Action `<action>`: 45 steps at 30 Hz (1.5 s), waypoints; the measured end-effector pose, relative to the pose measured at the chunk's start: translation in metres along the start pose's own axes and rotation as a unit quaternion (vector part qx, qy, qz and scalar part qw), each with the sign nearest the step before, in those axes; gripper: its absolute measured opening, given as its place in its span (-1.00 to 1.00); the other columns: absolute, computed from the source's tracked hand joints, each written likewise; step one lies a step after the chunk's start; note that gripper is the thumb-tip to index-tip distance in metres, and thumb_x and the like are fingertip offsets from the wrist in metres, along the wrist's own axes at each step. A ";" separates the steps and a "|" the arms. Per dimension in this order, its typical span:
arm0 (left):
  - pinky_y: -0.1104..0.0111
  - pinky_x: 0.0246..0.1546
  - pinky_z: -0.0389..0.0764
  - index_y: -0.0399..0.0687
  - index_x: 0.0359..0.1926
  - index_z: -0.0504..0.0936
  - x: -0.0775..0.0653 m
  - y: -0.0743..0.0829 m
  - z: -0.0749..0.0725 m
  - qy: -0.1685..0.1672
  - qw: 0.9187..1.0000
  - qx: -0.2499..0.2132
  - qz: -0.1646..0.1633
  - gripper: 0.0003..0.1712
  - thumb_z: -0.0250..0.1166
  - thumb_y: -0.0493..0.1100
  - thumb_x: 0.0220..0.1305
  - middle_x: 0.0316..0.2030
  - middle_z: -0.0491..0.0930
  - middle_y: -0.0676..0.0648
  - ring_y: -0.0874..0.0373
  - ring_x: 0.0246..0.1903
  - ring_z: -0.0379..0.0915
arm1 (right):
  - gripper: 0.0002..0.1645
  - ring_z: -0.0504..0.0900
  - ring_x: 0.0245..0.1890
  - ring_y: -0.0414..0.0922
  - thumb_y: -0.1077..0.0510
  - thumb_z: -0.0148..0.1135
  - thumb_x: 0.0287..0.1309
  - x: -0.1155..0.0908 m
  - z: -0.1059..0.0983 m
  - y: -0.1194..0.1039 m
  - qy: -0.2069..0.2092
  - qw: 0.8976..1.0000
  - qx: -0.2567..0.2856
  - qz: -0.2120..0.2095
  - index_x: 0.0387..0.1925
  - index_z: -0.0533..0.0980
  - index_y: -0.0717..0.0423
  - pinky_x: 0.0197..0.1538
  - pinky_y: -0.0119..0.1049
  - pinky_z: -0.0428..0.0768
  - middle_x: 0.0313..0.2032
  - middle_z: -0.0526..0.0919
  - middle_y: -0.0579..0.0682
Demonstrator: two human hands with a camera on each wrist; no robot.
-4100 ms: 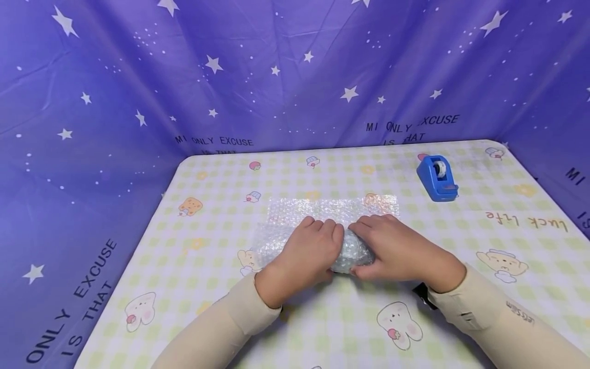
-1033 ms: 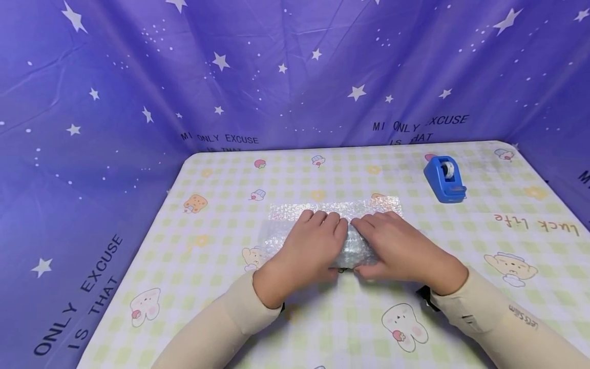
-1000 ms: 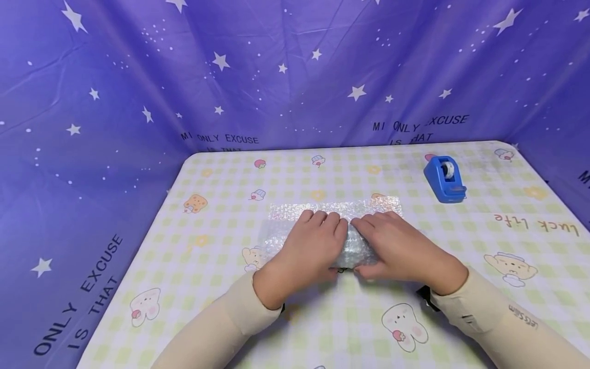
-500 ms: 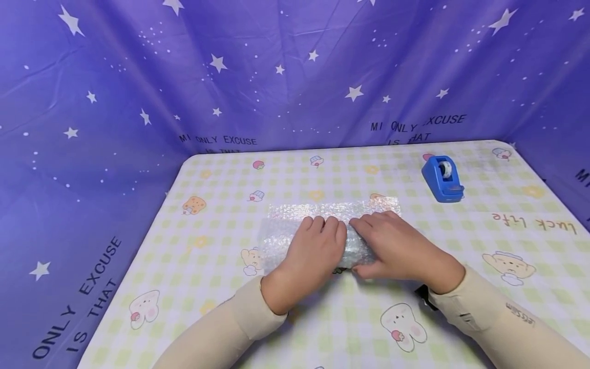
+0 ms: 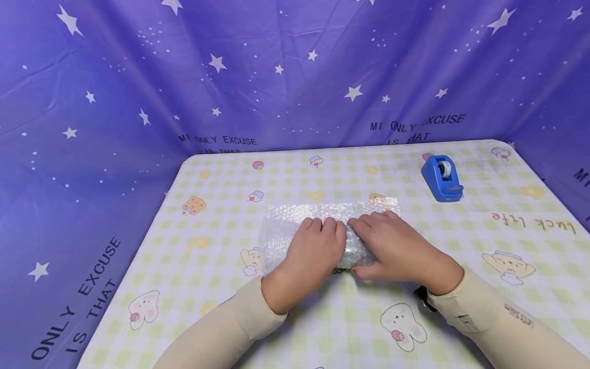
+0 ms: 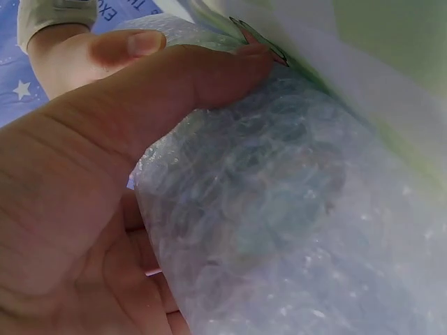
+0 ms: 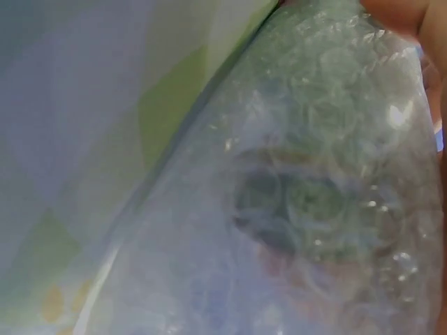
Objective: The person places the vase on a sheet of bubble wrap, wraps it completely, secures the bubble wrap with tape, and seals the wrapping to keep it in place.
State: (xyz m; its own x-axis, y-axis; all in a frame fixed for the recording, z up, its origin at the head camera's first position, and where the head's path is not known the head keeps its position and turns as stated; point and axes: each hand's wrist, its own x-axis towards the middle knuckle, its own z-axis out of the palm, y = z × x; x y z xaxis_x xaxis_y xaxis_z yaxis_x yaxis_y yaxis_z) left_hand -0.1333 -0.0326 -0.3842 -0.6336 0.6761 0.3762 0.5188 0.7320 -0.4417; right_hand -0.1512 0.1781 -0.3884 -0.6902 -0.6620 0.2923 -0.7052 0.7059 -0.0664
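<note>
A sheet of clear bubble wrap [image 5: 281, 241] lies on the table, rolled up under both hands, its far part flat beyond the knuckles. My left hand [image 5: 315, 251] grips the roll left of its middle, fingers over the top. In the left wrist view, the left thumb [image 6: 188, 77] presses along the roll's near edge. My right hand [image 5: 396, 246] grips the roll from the right, thumb at the near side. Through the layers in the right wrist view shows a blurred, dark greenish rounded shape [image 7: 300, 202]; its kind is hidden by the wrap.
A blue tape dispenser [image 5: 441, 179] with a roll of tape stands at the table's back right. The table [image 5: 221, 287] has a green-and-white checked cover with cartoon prints. A purple curtain [image 5: 258, 77] with stars hangs behind and at the sides.
Over the last second my left hand has drawn slightly back toward me on the roll, baring more wrap at its left. The right hand keeps its place; the view shifts slightly.
</note>
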 end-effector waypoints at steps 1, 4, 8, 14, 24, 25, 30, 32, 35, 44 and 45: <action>0.33 -0.33 0.48 -0.05 -0.07 0.56 0.000 -0.001 0.000 -0.003 1.000 -0.003 0.000 -0.78 0.26 -0.15 0.27 -0.35 0.53 0.05 0.15 -0.44 0.48 | 0.04 0.66 -0.13 -0.05 -0.38 0.52 -0.33 0.000 0.000 0.000 0.001 1.000 -0.001 0.000 0.15 0.53 0.16 -0.01 -0.01 0.52 -0.15 0.69 -0.05; 0.32 -0.33 0.49 -0.06 -0.06 0.56 0.000 -0.003 0.001 -0.009 1.000 -0.015 0.004 -0.62 0.38 -0.06 0.11 -0.34 0.55 0.04 0.14 -0.43 0.49 | 0.06 0.66 -0.09 -0.02 -0.39 0.51 -0.32 0.001 0.001 -0.001 0.001 1.000 -0.008 0.003 0.18 0.53 0.17 0.01 0.03 0.51 -0.12 0.69 -0.04; 0.28 -0.30 0.49 -0.09 -0.01 0.56 0.000 -0.006 0.002 -0.021 0.999 -0.030 0.014 -0.38 0.51 0.06 -0.08 -0.29 0.58 0.03 0.11 -0.41 0.50 | 0.13 0.67 0.00 0.02 -0.43 0.48 -0.28 0.000 0.000 -0.002 -0.005 1.000 -0.026 0.008 0.25 0.50 0.20 0.10 0.11 0.49 -0.04 0.70 0.01; 0.24 -0.23 0.47 -0.10 0.06 0.53 0.002 -0.012 0.002 -0.065 0.995 -0.076 0.020 -0.16 0.60 0.21 -0.21 -0.21 0.59 0.02 0.06 -0.33 0.52 | 0.18 0.64 0.11 0.09 -0.46 0.47 -0.24 -0.001 -0.005 -0.004 0.003 0.999 -0.041 0.001 0.29 0.48 0.22 0.23 0.14 0.45 0.09 0.67 0.07; 0.22 -0.24 0.45 -0.08 0.04 0.51 0.005 -0.020 0.005 -0.091 0.988 -0.120 0.017 -0.13 0.61 0.25 -0.25 -0.20 0.56 0.02 0.03 -0.29 0.52 | 0.17 0.53 0.19 0.07 -0.41 0.62 -0.39 0.000 -0.007 -0.004 0.019 0.999 -0.040 -0.014 0.24 0.48 0.12 0.29 0.11 0.39 0.16 0.57 0.03; 0.21 -0.23 0.45 -0.07 0.05 0.51 0.005 -0.020 0.005 -0.096 0.987 -0.127 0.016 -0.12 0.61 0.27 -0.26 -0.19 0.56 0.02 0.03 -0.28 0.52 | 0.16 0.53 0.19 0.07 -0.40 0.63 -0.40 0.000 -0.006 -0.004 0.019 0.999 -0.039 -0.014 0.23 0.48 0.12 0.29 0.10 0.39 0.15 0.58 0.04; 0.19 -0.20 0.47 -0.05 0.09 0.50 0.006 -0.023 0.006 -0.120 0.981 -0.150 0.013 -0.06 0.61 0.34 -0.24 -0.15 0.58 0.02 0.03 -0.23 0.54 | 0.11 0.58 0.13 0.08 -0.37 0.62 -0.34 0.002 -0.005 -0.006 0.022 0.999 -0.042 -0.017 0.19 0.49 0.17 0.27 0.10 0.41 0.08 0.63 0.06; 0.19 -0.20 0.47 -0.05 0.10 0.50 0.006 -0.024 0.007 -0.125 0.980 -0.155 0.014 -0.07 0.60 0.34 -0.22 -0.14 0.58 0.02 0.03 -0.23 0.53 | 0.09 0.60 0.10 0.09 -0.38 0.60 -0.31 0.002 -0.005 -0.006 0.020 0.999 -0.046 -0.019 0.19 0.50 0.18 0.27 0.09 0.42 0.05 0.64 0.05; 0.20 -0.21 0.47 -0.06 0.10 0.50 0.006 -0.026 0.007 -0.128 0.979 -0.160 0.015 -0.09 0.58 0.31 -0.22 -0.14 0.57 0.02 0.04 -0.23 0.53 | 0.07 0.62 0.07 0.09 -0.40 0.57 -0.28 0.003 -0.005 -0.005 0.017 0.998 -0.048 -0.023 0.18 0.51 0.18 0.27 0.09 0.42 0.02 0.65 0.05; 0.21 -0.24 0.51 -0.08 0.07 0.52 0.007 -0.025 0.004 -0.130 0.979 -0.155 0.023 -0.11 0.55 0.30 -0.23 -0.17 0.58 0.02 0.05 -0.27 0.54 | 0.06 0.64 0.03 0.08 -0.40 0.55 -0.26 0.002 -0.006 -0.002 0.011 0.999 -0.032 -0.025 0.17 0.53 0.20 0.26 0.10 0.45 -0.01 0.68 0.06; 0.21 -0.24 0.52 -0.09 0.06 0.52 0.006 -0.025 0.005 -0.131 0.979 -0.156 0.023 -0.12 0.55 0.31 -0.23 -0.17 0.58 0.02 0.05 -0.28 0.54 | 0.06 0.64 0.03 0.08 -0.39 0.55 -0.26 0.001 -0.006 -0.002 0.009 0.999 -0.031 -0.026 0.18 0.53 0.20 0.26 0.10 0.45 -0.01 0.68 0.06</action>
State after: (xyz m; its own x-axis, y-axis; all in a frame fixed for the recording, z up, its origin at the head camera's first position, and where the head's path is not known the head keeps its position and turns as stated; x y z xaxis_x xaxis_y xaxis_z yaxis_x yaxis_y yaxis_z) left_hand -0.1528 -0.0469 -0.3745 -0.7101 0.6934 0.1220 0.6737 0.7196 -0.1681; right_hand -0.1493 0.1770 -0.3821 -0.6497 -0.6936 0.3112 -0.7281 0.6855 0.0077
